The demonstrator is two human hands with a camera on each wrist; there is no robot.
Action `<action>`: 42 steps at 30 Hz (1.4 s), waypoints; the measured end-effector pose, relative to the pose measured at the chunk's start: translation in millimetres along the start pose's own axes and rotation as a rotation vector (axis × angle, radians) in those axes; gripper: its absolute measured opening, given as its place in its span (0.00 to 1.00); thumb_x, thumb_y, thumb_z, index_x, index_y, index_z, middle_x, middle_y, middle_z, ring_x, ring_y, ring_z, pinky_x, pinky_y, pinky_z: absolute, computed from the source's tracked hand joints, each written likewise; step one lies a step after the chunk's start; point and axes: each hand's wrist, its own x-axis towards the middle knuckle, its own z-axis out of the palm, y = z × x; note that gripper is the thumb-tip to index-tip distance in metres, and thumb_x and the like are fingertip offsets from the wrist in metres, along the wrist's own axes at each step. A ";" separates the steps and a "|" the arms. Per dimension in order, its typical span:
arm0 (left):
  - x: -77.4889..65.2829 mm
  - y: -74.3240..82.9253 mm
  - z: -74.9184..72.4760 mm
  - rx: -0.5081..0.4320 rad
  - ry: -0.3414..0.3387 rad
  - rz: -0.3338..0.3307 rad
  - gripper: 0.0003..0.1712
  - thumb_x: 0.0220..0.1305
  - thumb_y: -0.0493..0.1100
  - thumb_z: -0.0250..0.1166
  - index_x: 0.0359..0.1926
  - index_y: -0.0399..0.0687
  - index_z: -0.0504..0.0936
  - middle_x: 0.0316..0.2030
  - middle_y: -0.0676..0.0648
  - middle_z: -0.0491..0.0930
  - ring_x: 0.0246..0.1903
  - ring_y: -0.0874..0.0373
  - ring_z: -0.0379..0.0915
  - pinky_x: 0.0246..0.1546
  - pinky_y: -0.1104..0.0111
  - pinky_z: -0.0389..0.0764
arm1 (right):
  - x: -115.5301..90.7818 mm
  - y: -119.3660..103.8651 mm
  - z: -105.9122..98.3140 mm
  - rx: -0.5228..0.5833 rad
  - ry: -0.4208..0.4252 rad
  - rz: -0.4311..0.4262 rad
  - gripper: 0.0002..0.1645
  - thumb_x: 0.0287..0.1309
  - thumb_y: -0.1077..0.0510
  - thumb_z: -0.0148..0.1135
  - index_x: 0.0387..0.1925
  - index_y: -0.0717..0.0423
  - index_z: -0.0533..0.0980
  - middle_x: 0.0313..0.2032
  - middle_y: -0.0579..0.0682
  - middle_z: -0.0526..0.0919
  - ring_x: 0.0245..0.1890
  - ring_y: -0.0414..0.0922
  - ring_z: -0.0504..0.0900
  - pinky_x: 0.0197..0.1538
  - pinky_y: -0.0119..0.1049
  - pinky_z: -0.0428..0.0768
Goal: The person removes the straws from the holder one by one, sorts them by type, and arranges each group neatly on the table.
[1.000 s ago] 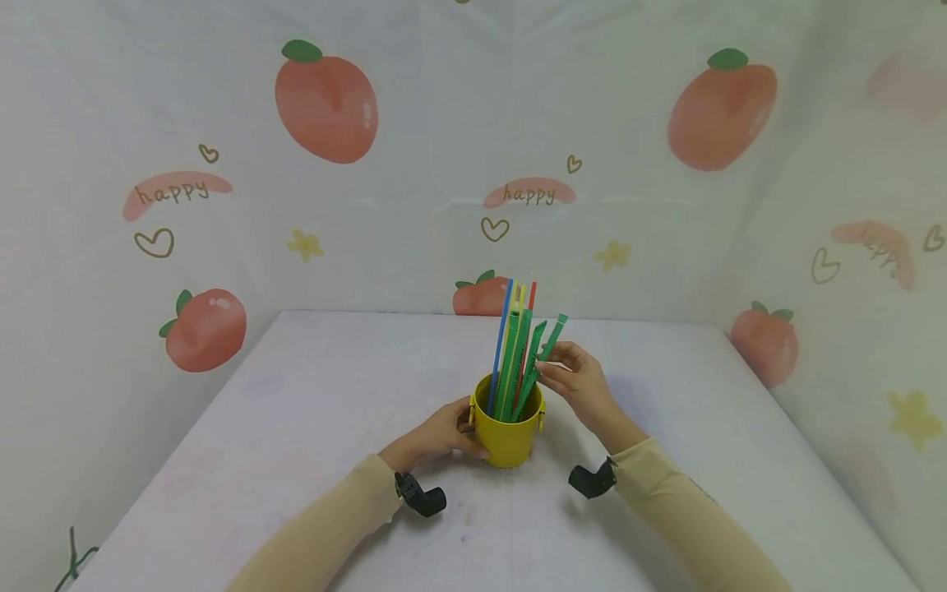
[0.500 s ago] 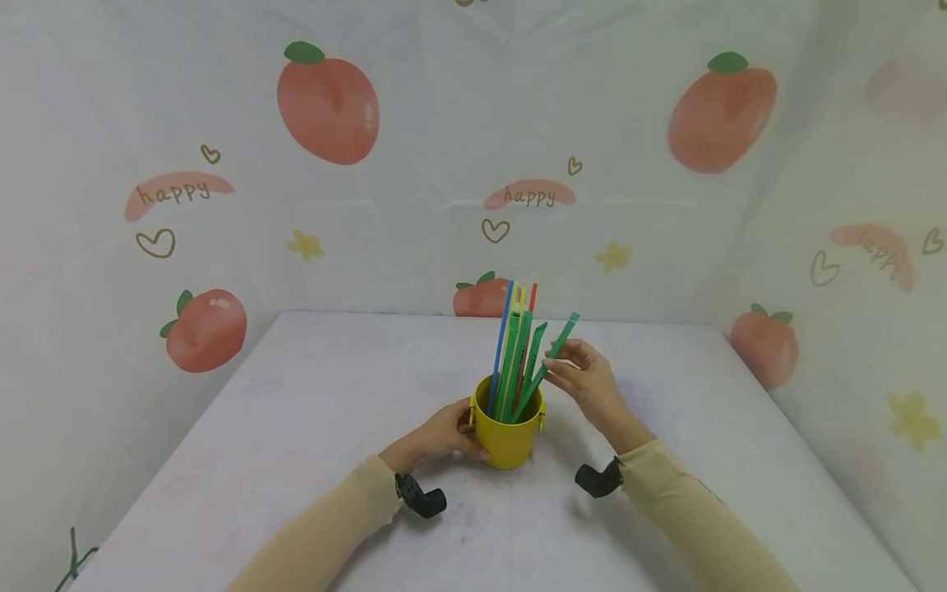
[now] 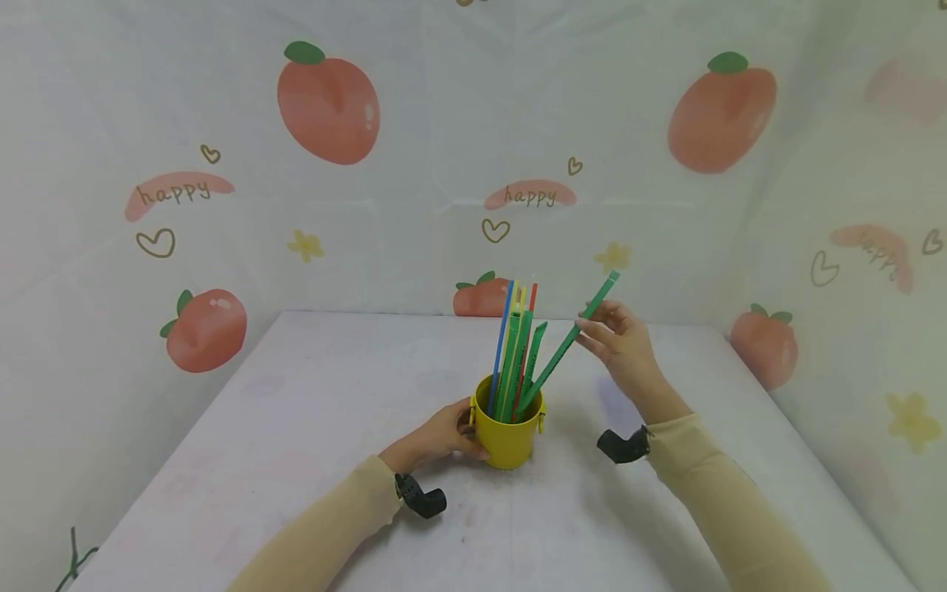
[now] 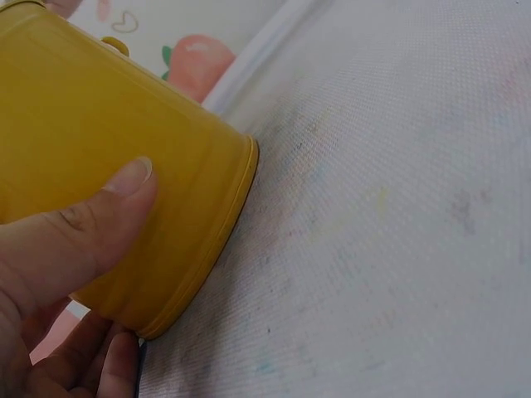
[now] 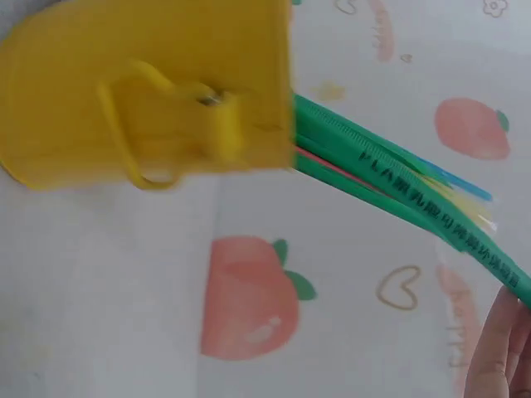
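Note:
A small yellow bucket (image 3: 506,444) stands upright on the table, holding blue, yellow and red straws (image 3: 500,345) along with several green-wrapped ones. My left hand (image 3: 444,430) grips its left side; the left wrist view shows the thumb across the bucket wall (image 4: 108,124) and fingers curled round near the base. Up and to the right of the rim, my right hand (image 3: 625,341) pinches one green-wrapped straw (image 3: 564,347) by its upper part. That straw slants, its lower end still inside the bucket. Dark printed lettering runs along the wrapper (image 5: 448,217) in the right wrist view.
The white table (image 3: 355,378) meets a pale backdrop (image 3: 414,123) printed with fruit, hearts and flowers at the back and sides. Small ring handles (image 3: 542,421) hang at the bucket's sides. A thin green tie (image 3: 73,559) shows at the lower left.
My right hand has moved up and to the right, drawing the green-wrapped straw partway out of the bucket and away from the others. My left hand and the bucket have stayed in place.

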 end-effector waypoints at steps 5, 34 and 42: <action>0.0 0.1 -0.5 -0.010 -0.002 0.003 0.50 0.44 0.34 0.77 0.69 0.48 0.64 0.68 0.47 0.67 0.69 0.45 0.60 0.70 0.52 0.62 | 8.9 -29.0 -7.2 0.040 -0.018 -0.076 0.13 0.60 0.69 0.60 0.43 0.52 0.72 0.42 0.46 0.77 0.44 0.39 0.79 0.51 0.30 0.83; 0.4 -3.6 0.9 -0.016 -0.004 0.010 0.49 0.46 0.35 0.77 0.69 0.49 0.64 0.67 0.48 0.67 0.69 0.45 0.60 0.70 0.51 0.61 | 46.4 45.2 -50.6 -0.367 -0.016 0.214 0.40 0.63 0.65 0.60 0.72 0.60 0.53 0.41 0.46 0.77 0.35 0.34 0.82 0.46 0.35 0.86; -0.5 -3.4 0.9 -0.006 -0.003 0.014 0.49 0.46 0.35 0.77 0.69 0.49 0.64 0.67 0.47 0.67 0.69 0.45 0.60 0.70 0.51 0.61 | 47.8 82.3 -46.8 -0.468 0.003 0.329 0.39 0.61 0.67 0.61 0.71 0.63 0.56 0.60 0.69 0.71 0.35 0.35 0.82 0.46 0.38 0.86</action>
